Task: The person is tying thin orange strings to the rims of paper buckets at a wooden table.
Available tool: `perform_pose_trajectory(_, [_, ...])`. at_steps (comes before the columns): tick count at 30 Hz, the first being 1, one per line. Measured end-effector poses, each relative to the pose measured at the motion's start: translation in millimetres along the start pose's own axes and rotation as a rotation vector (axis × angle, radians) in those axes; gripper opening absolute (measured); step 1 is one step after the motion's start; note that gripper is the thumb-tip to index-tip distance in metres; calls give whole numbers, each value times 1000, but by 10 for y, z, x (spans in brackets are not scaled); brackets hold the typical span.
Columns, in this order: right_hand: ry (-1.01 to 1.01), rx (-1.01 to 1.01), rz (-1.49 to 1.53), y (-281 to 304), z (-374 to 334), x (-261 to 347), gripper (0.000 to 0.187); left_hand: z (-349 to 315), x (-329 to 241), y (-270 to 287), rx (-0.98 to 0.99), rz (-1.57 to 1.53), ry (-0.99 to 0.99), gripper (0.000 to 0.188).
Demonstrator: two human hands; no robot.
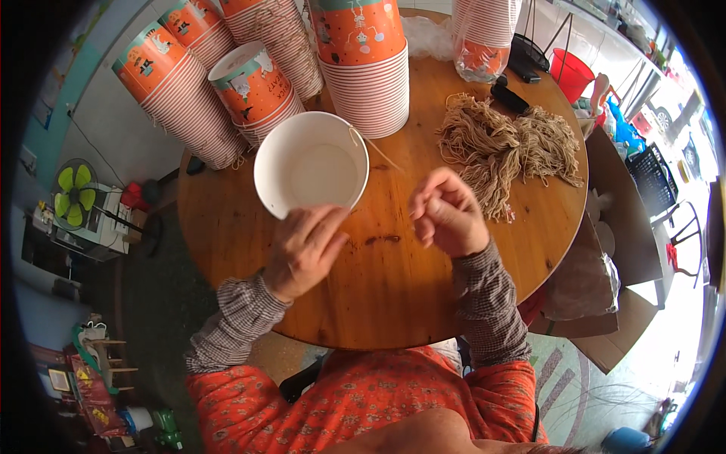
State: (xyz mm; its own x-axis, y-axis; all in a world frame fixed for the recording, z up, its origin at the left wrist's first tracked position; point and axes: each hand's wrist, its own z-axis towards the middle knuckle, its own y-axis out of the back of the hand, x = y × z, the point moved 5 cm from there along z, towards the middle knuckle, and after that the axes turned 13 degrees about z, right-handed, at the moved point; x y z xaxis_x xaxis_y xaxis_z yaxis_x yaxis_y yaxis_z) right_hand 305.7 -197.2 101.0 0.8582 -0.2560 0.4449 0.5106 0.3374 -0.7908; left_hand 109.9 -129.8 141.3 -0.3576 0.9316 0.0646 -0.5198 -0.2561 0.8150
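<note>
A white-lined paper bucket (311, 163) faces up at me from the table's middle. A thin cord (382, 153) passes through the right side of its rim, its loose end trailing toward my right hand. My left hand (304, 250) grips the bucket's near rim, its fingers reaching rightward across it; the thumb is partly hidden. My right hand (448, 213) is raised right of the bucket, apart from it, with fingers curled and pressed together. Whatever they pinch, if anything, is too small to make out. Beyond my right hand lies a bundle of tan cords (491, 151).
Tall stacks of orange paper buckets (363, 91) crowd the far side of the round wooden table (363, 303). A plastic-wrapped stack (484, 41) and a black object (510, 98) are at the far right. Cardboard boxes (631, 227) stand right of the table, a green fan (74, 193) left.
</note>
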Motion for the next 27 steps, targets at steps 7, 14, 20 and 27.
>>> perform_pose_trajectory(7, [62,-11,77,-70,34,-167,11,-100,-277,-580,463,-1229,397,22])
perform_pose_trajectory(14, [325,-365,-121,381,-2,339,8,-407,258,-418,277,-1033,602,16])
perform_pose_trajectory(20, [89,-412,-383,324,33,83,8,-298,134,-399,189,-979,543,15])
perform_pose_trajectory(27, [15,-240,-107,181,71,-183,10,-134,-218,-1129,313,-1436,476,35])
